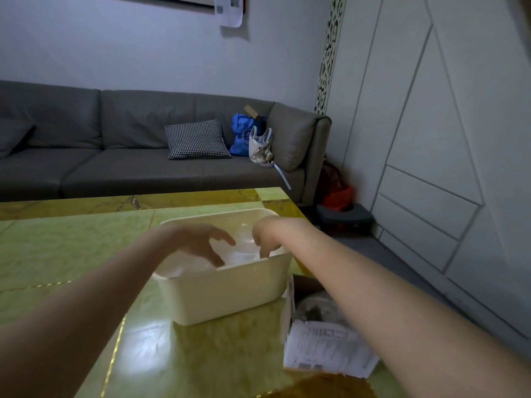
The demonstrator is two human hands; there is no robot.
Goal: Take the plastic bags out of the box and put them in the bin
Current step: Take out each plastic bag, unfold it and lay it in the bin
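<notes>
Clear plastic bags [238, 252] in cream box [230, 291] | left hand [201, 242] spread above | right hand [265, 237] pinching them

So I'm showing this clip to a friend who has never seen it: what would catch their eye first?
Probably the two bare arms reaching into the cream box on the green table, left hand spread over the clear plastic bags, right hand curled down into them. Next, the grey sofa behind, with a checked cushion and blue bag.
</notes>
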